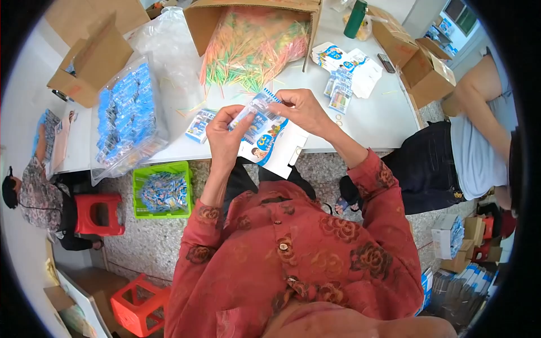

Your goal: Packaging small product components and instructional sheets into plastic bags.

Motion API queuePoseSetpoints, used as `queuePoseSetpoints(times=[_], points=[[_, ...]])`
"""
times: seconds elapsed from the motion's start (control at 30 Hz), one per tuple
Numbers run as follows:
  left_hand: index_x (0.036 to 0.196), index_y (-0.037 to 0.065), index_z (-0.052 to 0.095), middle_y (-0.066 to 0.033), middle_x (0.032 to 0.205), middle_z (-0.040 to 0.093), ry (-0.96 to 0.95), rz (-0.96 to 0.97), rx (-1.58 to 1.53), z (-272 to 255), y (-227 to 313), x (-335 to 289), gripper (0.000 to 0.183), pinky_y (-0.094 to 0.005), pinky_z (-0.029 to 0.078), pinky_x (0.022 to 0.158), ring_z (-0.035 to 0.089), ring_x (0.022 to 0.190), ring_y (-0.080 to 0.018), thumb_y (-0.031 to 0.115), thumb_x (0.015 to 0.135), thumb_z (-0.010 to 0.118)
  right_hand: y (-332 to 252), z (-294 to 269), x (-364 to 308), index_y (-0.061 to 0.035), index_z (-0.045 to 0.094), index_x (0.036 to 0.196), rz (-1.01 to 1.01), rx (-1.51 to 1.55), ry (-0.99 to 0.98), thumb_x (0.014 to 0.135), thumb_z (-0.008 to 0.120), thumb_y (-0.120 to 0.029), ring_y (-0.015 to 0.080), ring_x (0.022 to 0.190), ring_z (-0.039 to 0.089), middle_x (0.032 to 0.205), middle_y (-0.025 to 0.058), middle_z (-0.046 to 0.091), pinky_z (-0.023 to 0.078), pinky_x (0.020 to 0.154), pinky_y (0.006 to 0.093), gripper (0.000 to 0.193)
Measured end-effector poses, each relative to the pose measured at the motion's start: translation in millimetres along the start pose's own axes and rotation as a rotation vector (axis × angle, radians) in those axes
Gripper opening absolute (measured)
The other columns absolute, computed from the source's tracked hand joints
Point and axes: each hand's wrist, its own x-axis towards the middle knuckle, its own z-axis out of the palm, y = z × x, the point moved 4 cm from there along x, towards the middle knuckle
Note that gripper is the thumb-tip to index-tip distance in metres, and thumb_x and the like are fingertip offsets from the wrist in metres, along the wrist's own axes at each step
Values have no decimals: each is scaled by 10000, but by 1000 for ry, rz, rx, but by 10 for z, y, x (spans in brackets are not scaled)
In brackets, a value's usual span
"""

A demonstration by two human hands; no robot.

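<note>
In front of my chest, at the table's near edge, both my hands hold a small blue-and-white plastic packet [259, 120] with striped ends. My left hand [224, 135] pinches its lower left part between thumb and fingers. The thumb and fingers of my right hand [309, 111] close on its upper right part. Just below the packet is a flat printed white-and-blue carton [265, 147] with a cut-out edge. Whether my fingers also grip it, I cannot tell. Similar packets [198, 125] lie on the table beside my left hand.
A cardboard box [194, 28] spills colourful thin sticks [242, 56] onto the table [186, 149]. Left are a clear bag of blue packets [127, 110] and a green crate [137, 205]. Right are packets [340, 94], printed cartons [332, 55] and a person [476, 143].
</note>
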Motion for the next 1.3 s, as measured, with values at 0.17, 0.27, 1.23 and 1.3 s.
queuePoseSetpoints(times=[0.17, 0.27, 1.23, 1.3], points=[[802, -43, 652, 2, 700, 615, -217, -69, 247, -30, -156, 4, 167, -200, 396, 536, 491, 605, -32, 124, 813, 661, -88, -28, 28, 28, 579, 772, -67, -185, -63, 815, 623, -160, 75, 563, 451, 587, 88, 517, 384, 527, 264, 198], [767, -37, 644, 7, 648, 579, -276, -24, 344, -30, -187, 0, 166, -199, 363, 509, 457, 585, -30, 123, 801, 670, -162, -11, 47, 20, 581, 783, -36, -226, -146, 811, 622, -170, 112, 552, 479, 594, 115, 521, 388, 528, 291, 197], [754, -6, 626, 28, 693, 570, 5, -101, 140, 33, -321, -137, 69, -172, 384, 564, 478, 617, -32, -59, 736, 666, -527, 35, -244, -42, 614, 883, -629, -464, 301, 694, 678, -55, 243, 793, 613, 920, 80, 608, 507, 652, 320, 200], [743, -7, 613, 34, 707, 560, -2, -110, 64, 50, -311, -168, 80, -175, 378, 572, 471, 628, -33, -66, 733, 666, -476, 90, -258, -40, 592, 860, -599, -426, 210, 731, 658, -100, 236, 764, 616, 870, 78, 608, 496, 618, 319, 157]])
